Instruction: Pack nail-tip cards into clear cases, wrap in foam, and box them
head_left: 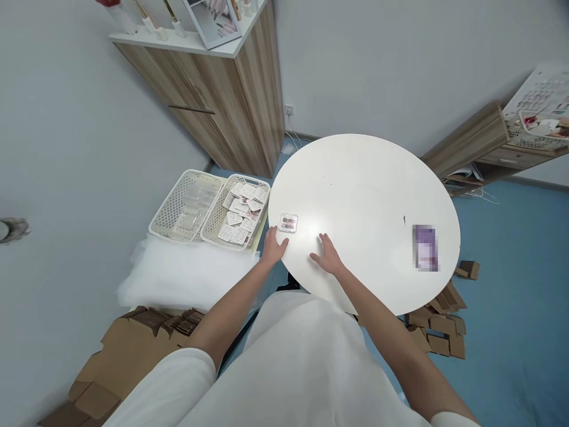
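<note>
A small clear case (288, 223) with several pink and brown round pieces in it lies near the left edge of the white oval table (355, 178). Just below the case, at the table's edge, is my left hand (274, 245), its thumb and fingers apart and nothing held; its fingertips are close to the case's lower left corner. My right hand (327, 255) is over the table to the right of the case, fingers spread, with nothing in it.
Left of the table stand a basket of cards (213, 222) and a basket of clear plastic cases (160, 216). A blurred purple item (425, 249) lies on the table's right side. Cardboard boxes (438, 344) are on the floor at right; flat cardboard (128, 350) is at lower left.
</note>
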A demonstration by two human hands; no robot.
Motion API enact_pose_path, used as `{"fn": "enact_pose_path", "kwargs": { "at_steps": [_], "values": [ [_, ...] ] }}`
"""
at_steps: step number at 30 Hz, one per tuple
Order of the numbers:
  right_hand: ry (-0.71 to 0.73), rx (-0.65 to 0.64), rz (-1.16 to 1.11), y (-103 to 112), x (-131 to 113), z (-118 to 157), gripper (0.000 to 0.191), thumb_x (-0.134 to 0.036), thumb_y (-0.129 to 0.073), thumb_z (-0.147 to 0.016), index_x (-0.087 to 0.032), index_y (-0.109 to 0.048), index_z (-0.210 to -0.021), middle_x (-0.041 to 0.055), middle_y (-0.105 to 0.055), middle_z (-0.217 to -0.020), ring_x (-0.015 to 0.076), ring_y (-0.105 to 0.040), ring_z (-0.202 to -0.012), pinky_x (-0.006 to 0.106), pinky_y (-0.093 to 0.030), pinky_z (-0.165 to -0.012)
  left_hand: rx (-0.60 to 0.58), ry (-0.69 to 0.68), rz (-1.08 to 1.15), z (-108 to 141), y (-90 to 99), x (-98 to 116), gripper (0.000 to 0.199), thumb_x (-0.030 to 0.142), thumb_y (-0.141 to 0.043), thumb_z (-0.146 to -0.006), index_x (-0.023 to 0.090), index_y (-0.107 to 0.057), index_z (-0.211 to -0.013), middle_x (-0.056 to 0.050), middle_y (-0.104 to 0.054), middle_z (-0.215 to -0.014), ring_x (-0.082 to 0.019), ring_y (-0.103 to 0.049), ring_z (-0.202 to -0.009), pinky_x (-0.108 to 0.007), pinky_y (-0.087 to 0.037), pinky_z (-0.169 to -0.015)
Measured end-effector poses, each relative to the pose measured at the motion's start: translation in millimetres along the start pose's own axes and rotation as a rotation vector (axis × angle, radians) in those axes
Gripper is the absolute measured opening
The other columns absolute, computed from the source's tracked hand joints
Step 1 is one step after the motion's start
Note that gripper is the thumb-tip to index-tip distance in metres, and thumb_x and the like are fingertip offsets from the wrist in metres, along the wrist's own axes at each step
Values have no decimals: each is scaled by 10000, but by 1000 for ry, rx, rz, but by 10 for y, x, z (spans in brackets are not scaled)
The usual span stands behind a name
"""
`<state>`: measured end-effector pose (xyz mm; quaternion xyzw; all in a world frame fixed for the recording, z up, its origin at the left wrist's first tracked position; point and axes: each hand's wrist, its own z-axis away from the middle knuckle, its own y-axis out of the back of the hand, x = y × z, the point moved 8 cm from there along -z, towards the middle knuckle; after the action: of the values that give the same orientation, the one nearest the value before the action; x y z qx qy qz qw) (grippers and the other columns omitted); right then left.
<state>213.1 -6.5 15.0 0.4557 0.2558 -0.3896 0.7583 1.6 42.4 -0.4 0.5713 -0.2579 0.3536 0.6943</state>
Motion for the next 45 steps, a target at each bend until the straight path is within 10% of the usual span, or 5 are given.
{"fn": "enact_pose_path", "kwargs": {
  "at_steps": [7,16,23,30,45],
  "values": [
    [-130,-172,-708,-427,-268,-335,576,-462,-537,-740,-269,-408,-1268,20,-336,-1395,197,-309,-1276,381,-298,-1029,-113,185,349,-273,-14,-186,618,315,-589,-733,161,-371,-1291,-118,-327,-1387,-234,-317,-1267,-332,-292,-1013],
    [-72,-215,-878,-583,-416,-395,437,-402,-543,-751,-289,-513,-1173,-27,-508,-1262,182,-410,-1211,387,-267,-1044,-222,290,512,-258,-45,-209,479,274,-621,-700,159,-545,-1158,-113,-510,-1252,-233,-496,-1120,-335,-374,-933],
    [-32,75,-787,-139,-208,-81,472,-306,-612,-685,-225,-528,-1143,40,-482,-1281,214,-403,-1213,371,-319,-1010,-300,189,550,-42,-260,139,470,293,-632,-691,175,-565,-1141,-89,-562,-1195,-236,-513,-1101,-368,-377,-950],
    [-11,315,-527,471,455,458,430,-261,-541,-708,-227,-520,-1136,51,-459,-1262,189,-450,-1163,343,-349,-1002,-513,48,533,445,-994,765,458,227,-603,-684,179,-568,-1137,-65,-498,-1267,-239,-478,-1148,-395,-354,-991],
    [-100,188,-375,855,1448,800,438,-255,-480,-739,-219,-483,-1175,64,-464,-1236,196,-456,-1135,361,-388,-950,-538,8,221,965,-1826,1085,422,263,-614,-681,186,-600,-1096,-70,-456,-1302,-242,-446,-1180,-362,-342,-1002]
  ]
}}
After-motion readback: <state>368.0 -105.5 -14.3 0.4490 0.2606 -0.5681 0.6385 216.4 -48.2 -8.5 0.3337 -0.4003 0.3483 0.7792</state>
